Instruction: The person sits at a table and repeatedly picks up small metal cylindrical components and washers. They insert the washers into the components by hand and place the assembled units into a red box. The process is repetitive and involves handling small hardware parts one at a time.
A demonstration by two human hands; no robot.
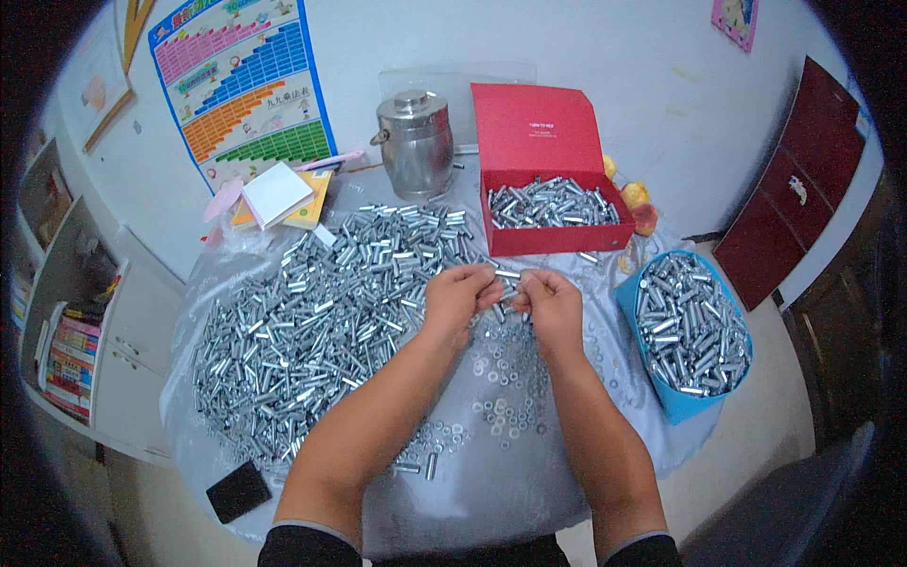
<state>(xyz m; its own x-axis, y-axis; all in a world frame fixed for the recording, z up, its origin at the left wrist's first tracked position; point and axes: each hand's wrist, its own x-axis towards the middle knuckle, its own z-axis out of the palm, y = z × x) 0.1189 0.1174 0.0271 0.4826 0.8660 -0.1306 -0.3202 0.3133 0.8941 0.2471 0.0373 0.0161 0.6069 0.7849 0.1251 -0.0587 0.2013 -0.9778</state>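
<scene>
My left hand [458, 300] and my right hand [554, 310] meet over the middle of the table, fingers pinched. Between their fingertips spans a small shiny metal tube [509, 274]; whether a smaller part sits on its end is too small to tell. A wide heap of similar metal tubes [312, 321] spreads to the left of my hands. Loose flat washers [501, 413] lie beneath and in front of them. Behind my hands, a red box [562, 239] with its lid raised holds more tubes. To the right, a blue bin [685, 406] is filled with them.
A steel canister [418, 146] stands at the back beside the red box. Notebooks [277, 196] lie at the back left, a dark phone [238, 492] at the front left edge. Some fruit [640, 206] sits right of the box. A bookshelf [71, 350] stands at the left.
</scene>
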